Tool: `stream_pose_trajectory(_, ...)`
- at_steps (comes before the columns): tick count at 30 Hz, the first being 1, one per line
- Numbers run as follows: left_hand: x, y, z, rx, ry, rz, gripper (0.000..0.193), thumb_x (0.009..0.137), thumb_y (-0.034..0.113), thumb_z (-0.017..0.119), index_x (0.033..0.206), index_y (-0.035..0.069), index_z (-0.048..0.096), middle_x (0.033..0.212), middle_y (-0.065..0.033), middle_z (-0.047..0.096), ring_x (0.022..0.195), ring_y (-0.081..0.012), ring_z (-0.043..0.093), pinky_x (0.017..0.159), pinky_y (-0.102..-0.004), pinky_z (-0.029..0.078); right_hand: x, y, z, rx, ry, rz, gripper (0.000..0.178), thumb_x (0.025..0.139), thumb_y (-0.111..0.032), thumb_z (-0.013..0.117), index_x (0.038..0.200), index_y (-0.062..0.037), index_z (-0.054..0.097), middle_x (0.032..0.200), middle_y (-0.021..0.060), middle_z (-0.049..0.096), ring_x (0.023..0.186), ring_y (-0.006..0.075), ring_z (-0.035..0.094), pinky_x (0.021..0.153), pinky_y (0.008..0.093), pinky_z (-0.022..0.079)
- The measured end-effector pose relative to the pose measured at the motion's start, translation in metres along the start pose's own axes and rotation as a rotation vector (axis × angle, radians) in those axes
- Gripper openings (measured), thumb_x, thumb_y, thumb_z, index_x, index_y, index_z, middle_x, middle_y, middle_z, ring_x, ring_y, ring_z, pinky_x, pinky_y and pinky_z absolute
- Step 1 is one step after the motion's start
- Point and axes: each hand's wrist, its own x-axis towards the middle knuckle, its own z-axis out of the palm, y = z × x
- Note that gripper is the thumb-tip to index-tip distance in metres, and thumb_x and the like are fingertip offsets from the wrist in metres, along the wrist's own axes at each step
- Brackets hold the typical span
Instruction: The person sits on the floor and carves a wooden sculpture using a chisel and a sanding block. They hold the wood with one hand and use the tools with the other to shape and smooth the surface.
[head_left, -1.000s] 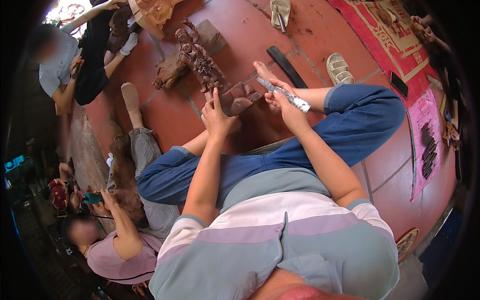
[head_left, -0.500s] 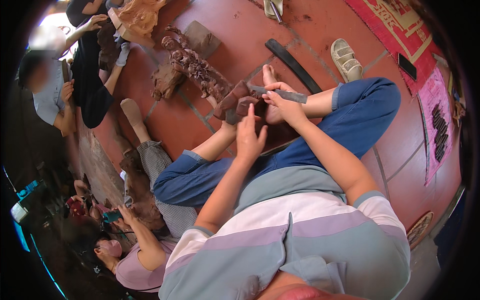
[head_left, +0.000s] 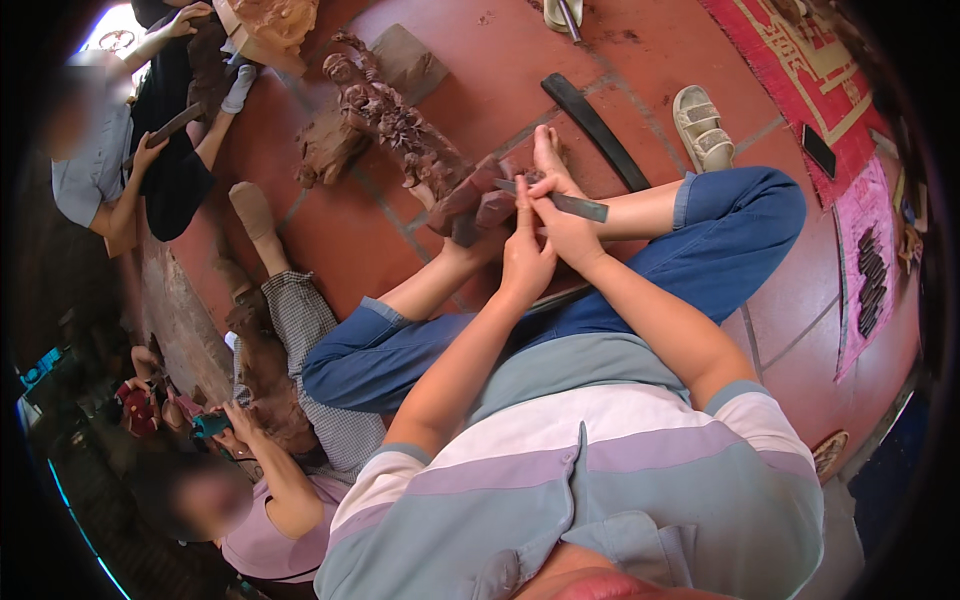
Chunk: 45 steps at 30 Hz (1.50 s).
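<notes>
Hands: right hand (head_left: 570, 235) grips chisel (head_left: 560, 203), left hand (head_left: 525, 262) touching it beside woodcarving (head_left: 400, 130).

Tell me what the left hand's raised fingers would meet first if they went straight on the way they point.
Probably the metal chisel just above the left hand, then the wood block; depth is unclear.

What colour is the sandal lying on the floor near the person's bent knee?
The slip-on sandal is cream-white, seen best in the head view, on the reddish-brown tiled floor.

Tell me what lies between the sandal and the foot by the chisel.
A long dark strip lies on the red floor between the sandal and the foot, seen in the head view.
</notes>
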Motion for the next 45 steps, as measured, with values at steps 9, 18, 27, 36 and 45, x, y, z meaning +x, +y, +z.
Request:
stream_pose_trajectory(9,-0.003,-0.012,-0.008,0.128,-0.072,0.019,0.090,0.085,0.007,0.059,0.153,0.023,0.003,0.086,-0.0145,0.069,0.071,-0.0241,0.067,0.069,-0.0344,0.053,-0.018,0.008,-0.004,0.053,0.067,0.244,0.007,0.092,-0.009,0.056,0.093,-0.0026,0.055,0.104,0.0074,0.059,0.101,0.0135,0.056,0.091,0.0264,0.044)
stream_pose_trajectory(18,-0.009,-0.017,-0.006,0.057,0.070,0.022,0.095,0.084,0.010,0.060,0.151,0.015,-0.006,0.086,-0.0182,0.068,0.077,-0.0321,0.069,0.070,-0.0390,0.054,-0.016,-0.031,0.004,-0.161,-0.067,-0.055,0.018,0.090,-0.010,0.046,0.088,-0.0054,0.063,0.091,0.0123,0.065,0.098,0.0243,0.061,0.095,0.0387,0.043)
stream_pose_trajectory(27,-0.007,0.004,0.000,-0.060,0.005,-0.091,0.090,0.085,0.011,0.059,0.152,0.018,0.000,0.091,-0.0204,0.068,0.084,-0.0339,0.069,0.076,-0.0378,0.053,-0.016,-0.007,-0.012,-0.022,-0.109,0.012,0.011,0.092,-0.008,0.055,0.089,-0.0076,0.065,0.091,0.0081,0.064,0.102,0.0139,0.057,0.095,0.0329,0.041)
stream_pose_trajectory(36,-0.005,-0.012,0.014,-0.078,0.111,-0.010,0.098,0.084,0.011,0.060,0.151,0.018,-0.011,0.093,-0.0222,0.068,0.086,-0.0337,0.069,0.077,-0.0357,0.054,-0.005,-0.019,-0.014,0.070,-0.192,0.079,0.005,0.089,-0.004,0.056,0.085,-0.0046,0.060,0.084,0.0070,0.063,0.087,0.0230,0.061,0.083,0.0319,0.045)
stream_pose_trajectory(45,-0.007,-0.008,0.033,-0.017,-0.289,-0.052,0.088,0.086,0.013,0.062,0.151,0.008,0.003,0.099,-0.0143,0.069,0.073,-0.0180,0.066,0.071,-0.0301,0.053,-0.009,-0.030,-0.056,-0.042,-0.047,0.065,0.011,0.083,0.005,0.050,0.088,-0.0004,0.058,0.087,0.0072,0.059,0.086,0.0150,0.058,0.079,0.0268,0.046)
